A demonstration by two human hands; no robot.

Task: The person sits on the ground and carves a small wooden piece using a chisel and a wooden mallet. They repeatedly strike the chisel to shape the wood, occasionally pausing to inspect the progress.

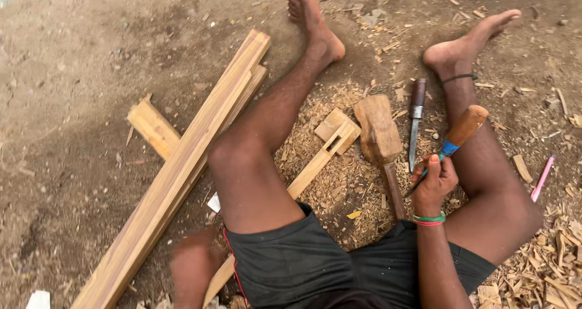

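Our right hand (434, 183) was closed around a chisel with a rounded wooden handle and blue collar (459, 133), blade angled down near the right thigh; we judged a slip could cut the leg. Our left hand (193, 266), blurred at the near left, gave no clear grip. Between the legs lay a blocky wooden mallet (379, 133), a second dark-handled chisel (416, 118) and a notched pale wooden strip (324, 154).

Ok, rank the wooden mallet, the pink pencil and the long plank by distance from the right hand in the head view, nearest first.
From the right hand:
1. Wooden mallet, just left of the hand, its handle running down beside it.
2. Pink pencil, on the ground to the right, beyond the right leg.
3. Long plank, far left, beyond the left leg.
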